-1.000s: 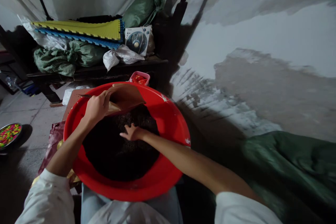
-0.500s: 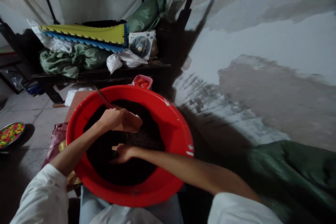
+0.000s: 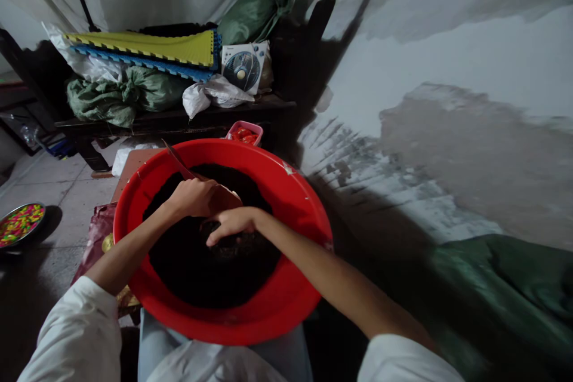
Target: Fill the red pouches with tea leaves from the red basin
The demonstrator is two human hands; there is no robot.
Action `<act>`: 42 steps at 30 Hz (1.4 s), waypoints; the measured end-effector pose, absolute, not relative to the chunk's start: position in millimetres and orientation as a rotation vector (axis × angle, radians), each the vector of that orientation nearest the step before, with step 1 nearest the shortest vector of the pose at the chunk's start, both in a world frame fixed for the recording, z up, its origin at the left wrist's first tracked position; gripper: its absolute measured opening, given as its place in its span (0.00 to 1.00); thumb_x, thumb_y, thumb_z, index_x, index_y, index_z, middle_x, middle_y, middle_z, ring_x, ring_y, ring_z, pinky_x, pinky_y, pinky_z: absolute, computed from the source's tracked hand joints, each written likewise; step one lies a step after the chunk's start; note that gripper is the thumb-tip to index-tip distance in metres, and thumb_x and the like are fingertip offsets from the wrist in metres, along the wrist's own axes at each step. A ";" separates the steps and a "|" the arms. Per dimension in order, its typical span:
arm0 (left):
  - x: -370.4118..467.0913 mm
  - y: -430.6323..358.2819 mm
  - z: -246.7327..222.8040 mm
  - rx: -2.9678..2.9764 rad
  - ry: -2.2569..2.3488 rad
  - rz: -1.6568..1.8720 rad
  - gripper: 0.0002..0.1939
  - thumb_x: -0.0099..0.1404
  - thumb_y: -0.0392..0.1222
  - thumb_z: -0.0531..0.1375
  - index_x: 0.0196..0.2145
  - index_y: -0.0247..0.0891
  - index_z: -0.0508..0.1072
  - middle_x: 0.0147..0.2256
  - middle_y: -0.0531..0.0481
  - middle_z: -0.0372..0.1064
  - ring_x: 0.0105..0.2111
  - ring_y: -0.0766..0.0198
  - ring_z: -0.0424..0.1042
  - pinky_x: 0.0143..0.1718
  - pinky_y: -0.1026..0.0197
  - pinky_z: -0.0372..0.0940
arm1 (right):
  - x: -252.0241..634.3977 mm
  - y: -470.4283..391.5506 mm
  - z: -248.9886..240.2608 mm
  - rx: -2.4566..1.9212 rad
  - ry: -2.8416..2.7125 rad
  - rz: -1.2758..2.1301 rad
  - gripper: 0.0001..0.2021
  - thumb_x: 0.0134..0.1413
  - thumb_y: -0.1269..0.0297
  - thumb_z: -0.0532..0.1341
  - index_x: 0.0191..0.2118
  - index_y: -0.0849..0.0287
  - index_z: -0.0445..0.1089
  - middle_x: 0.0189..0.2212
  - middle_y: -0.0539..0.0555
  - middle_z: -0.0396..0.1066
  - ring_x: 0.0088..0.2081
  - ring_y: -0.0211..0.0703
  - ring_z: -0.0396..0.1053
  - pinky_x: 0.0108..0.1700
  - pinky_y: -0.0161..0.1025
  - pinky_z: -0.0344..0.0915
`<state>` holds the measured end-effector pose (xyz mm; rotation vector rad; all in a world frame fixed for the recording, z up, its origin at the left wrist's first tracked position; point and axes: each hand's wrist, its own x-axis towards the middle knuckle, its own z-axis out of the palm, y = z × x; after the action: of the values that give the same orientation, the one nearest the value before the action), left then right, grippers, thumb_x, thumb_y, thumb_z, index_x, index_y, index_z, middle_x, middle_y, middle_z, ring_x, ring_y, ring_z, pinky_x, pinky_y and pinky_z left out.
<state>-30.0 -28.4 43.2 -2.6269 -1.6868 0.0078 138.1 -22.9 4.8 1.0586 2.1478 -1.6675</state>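
A big red plastic tub (image 3: 298,209) rests on my lap, filled low with dark, soil-like loose material (image 3: 197,274). My left hand (image 3: 192,197) is closed on a reddish-brown, scoop-like vessel (image 3: 219,200), tilted over the material. A thin dark piece, perhaps its handle or rim, sticks up past the tub's far left rim. My right hand (image 3: 235,224) is just at the vessel's near side, above the material. Its thumb points down and stands apart, while the other fingers are partly hidden. Whether the right hand touches the vessel I cannot tell.
Behind the tub stands a dark bench (image 3: 179,122) with foam mats (image 3: 147,48), green sacks (image 3: 250,12) and a box fan (image 3: 244,68). A pink container (image 3: 245,133) sits beyond the rim. Bright pieces fill a metal bowl (image 3: 21,224) at left. Another green sack (image 3: 501,286) lies right.
My right hand has risen from the material and moved away from me and slightly right, up to the vessel. My left hand still holds the vessel, with little movement.
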 end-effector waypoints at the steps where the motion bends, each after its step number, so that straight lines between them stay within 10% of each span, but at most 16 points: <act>1: -29.9 -29.0 43.9 -2.630 -1.704 0.000 0.26 0.68 0.45 0.63 0.62 0.42 0.71 0.50 0.39 0.77 0.49 0.49 0.79 0.50 0.54 0.73 | 148.5 -15.8 9.8 1.048 2.108 -1.721 0.28 0.48 0.52 0.71 0.54 0.60 0.74 0.40 0.55 0.79 0.32 0.39 0.74 0.21 0.28 0.60; 5: -28.6 -30.4 44.8 -2.652 -1.713 -0.098 0.25 0.68 0.45 0.63 0.62 0.45 0.71 0.51 0.41 0.77 0.53 0.49 0.78 0.54 0.54 0.72 | 172.1 3.6 15.3 1.370 2.243 -1.832 0.31 0.51 0.56 0.70 0.61 0.56 0.68 0.48 0.58 0.77 0.40 0.43 0.76 0.24 0.29 0.63; 12: -29.3 -23.7 34.5 -2.654 -1.799 -0.487 0.19 0.77 0.40 0.51 0.60 0.42 0.74 0.53 0.43 0.78 0.54 0.55 0.77 0.57 0.54 0.71 | 145.4 5.6 -9.5 1.723 2.570 -2.220 0.23 0.68 0.52 0.58 0.62 0.56 0.69 0.59 0.57 0.73 0.61 0.48 0.70 0.60 0.47 0.70; 21: -47.4 -9.5 41.3 -2.818 -1.460 -1.561 0.19 0.77 0.40 0.48 0.52 0.38 0.79 0.48 0.46 0.79 0.49 0.58 0.78 0.54 0.58 0.70 | 170.4 -0.3 18.3 1.139 3.646 -1.498 0.16 0.69 0.52 0.59 0.52 0.53 0.77 0.50 0.55 0.78 0.51 0.47 0.77 0.57 0.48 0.73; 25: -64.1 -0.8 50.0 -2.302 -1.811 -2.050 0.21 0.74 0.50 0.56 0.26 0.36 0.71 0.19 0.53 0.64 0.20 0.67 0.65 0.23 0.66 0.60 | 181.2 10.9 16.9 1.887 3.939 -1.246 0.16 0.73 0.51 0.52 0.50 0.51 0.73 0.48 0.57 0.76 0.49 0.46 0.75 0.55 0.50 0.73; 30: -72.1 2.2 57.4 -2.145 -1.839 -2.618 0.23 0.69 0.62 0.61 0.32 0.37 0.71 0.23 0.53 0.66 0.21 0.67 0.65 0.25 0.64 0.62 | 194.4 45.8 -7.1 2.657 3.212 -0.673 0.20 0.74 0.54 0.45 0.60 0.54 0.65 0.60 0.64 0.67 0.64 0.54 0.65 0.65 0.58 0.63; 37: -65.3 -13.8 66.1 -2.297 -1.340 -2.009 0.28 0.74 0.59 0.57 0.22 0.39 0.62 0.18 0.57 0.51 0.18 0.71 0.50 0.20 0.65 0.49 | 160.1 34.0 -56.4 1.983 2.270 -0.897 0.43 0.67 0.41 0.57 0.76 0.61 0.45 0.73 0.79 0.40 0.70 0.79 0.53 0.67 0.65 0.55; 42: -66.3 -18.5 63.5 -2.438 -1.124 -1.554 0.15 0.78 0.44 0.53 0.39 0.35 0.75 0.24 0.55 0.66 0.20 0.73 0.61 0.24 0.69 0.56 | 119.5 13.2 -96.5 1.845 2.170 -0.947 0.55 0.59 0.30 0.59 0.79 0.57 0.34 0.75 0.78 0.19 0.73 0.88 0.37 0.67 0.70 0.49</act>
<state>-66.3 -18.5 63.5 -2.4380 -1.1243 -1.5543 119.5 13.2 -96.5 1.8453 2.1698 -0.9470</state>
